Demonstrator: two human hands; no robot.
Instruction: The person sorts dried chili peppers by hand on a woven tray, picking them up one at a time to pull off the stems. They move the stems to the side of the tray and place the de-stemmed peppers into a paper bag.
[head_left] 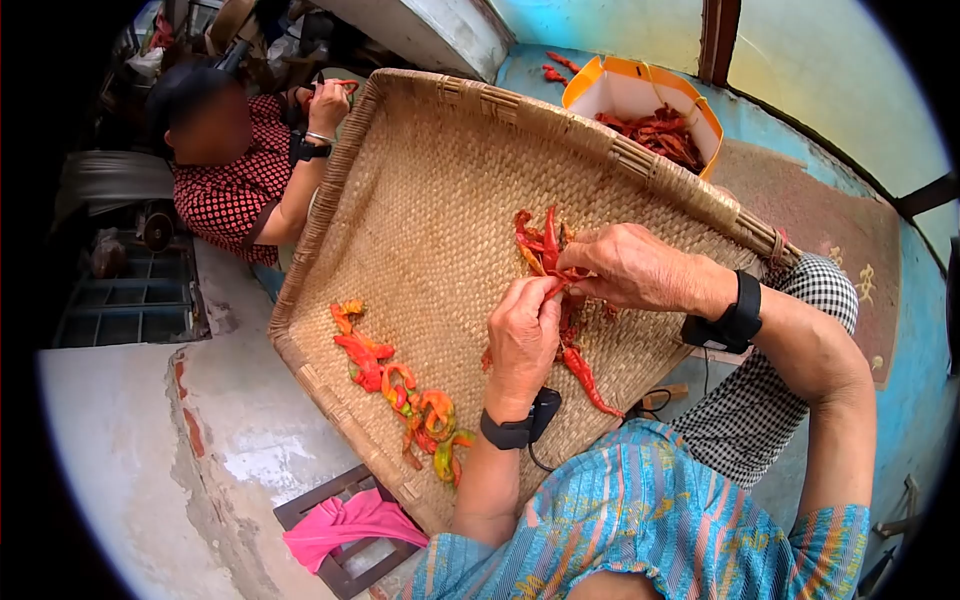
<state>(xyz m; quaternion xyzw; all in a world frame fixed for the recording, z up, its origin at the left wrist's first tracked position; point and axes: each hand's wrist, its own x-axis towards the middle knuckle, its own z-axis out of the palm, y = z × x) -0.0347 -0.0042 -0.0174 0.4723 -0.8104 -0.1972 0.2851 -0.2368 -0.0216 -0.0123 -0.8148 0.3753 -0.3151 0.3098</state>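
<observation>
Over the right part of a woven tray (430, 180), my left hand (525, 335) and my right hand (630, 268) meet, their fingertips pinched on a red chili pepper (551, 240). Other dried red peppers lie under and around my fingers, partly hidden by them. One long red pepper (590, 382) points toward my body, below my right hand. At the tray's lower left lies a row of orange, red and green peppers (400, 390), apart from my hands. Dark bands are strapped round both my wrists.
A white and orange box (705, 110) holding dried red peppers stands beyond the tray's rim. At the upper left, a person in a dotted shirt (235, 170) holds a red pepper near the tray. A pink cloth (350, 525) hangs on a dark wooden frame at the lower left.
</observation>
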